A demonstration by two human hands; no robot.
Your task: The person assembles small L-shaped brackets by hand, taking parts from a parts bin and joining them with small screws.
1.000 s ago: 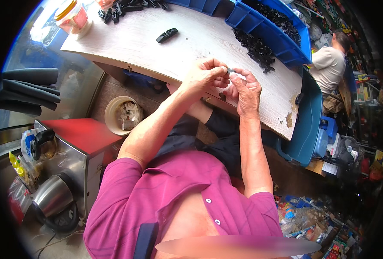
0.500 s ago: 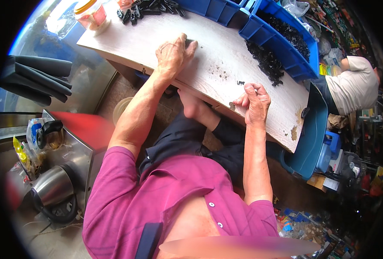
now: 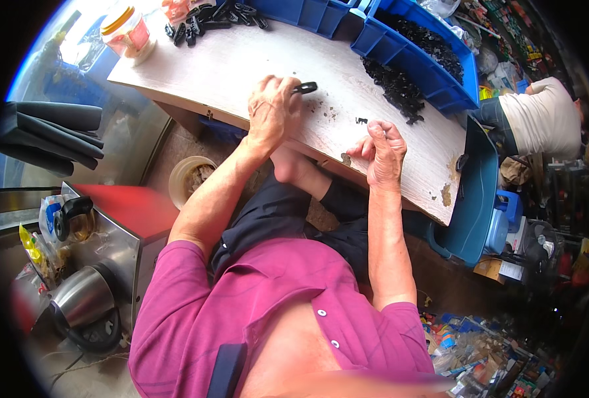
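My left hand (image 3: 273, 114) is closed around a black oblong plastic part (image 3: 305, 87), whose rounded end sticks out past the fingers over the white tabletop (image 3: 221, 69). Over the table's near edge is my right hand (image 3: 384, 154), thumb and forefinger pinched together. Whatever lies between those fingertips is too small to make out. Just beyond them rest a few tiny black pieces (image 3: 361, 121). A heap of small black parts (image 3: 394, 87) spreads along the foot of a blue bin (image 3: 415, 69). Several larger black parts (image 3: 218, 14) lie at the table's far left.
A jar with an orange lid (image 3: 127, 34) stands at the left corner. Another blue bin (image 3: 294, 14) sits at the back. Beside the table's right end is a teal tub (image 3: 477, 192), with a person in a light shirt (image 3: 543, 119) beyond. A bucket (image 3: 187, 179) stands below.
My left hand has turned and drawn slightly nearer, so the black part now shows beyond its fingers. My right hand stays pinched near the tiny pieces. The whole view has shifted a little.
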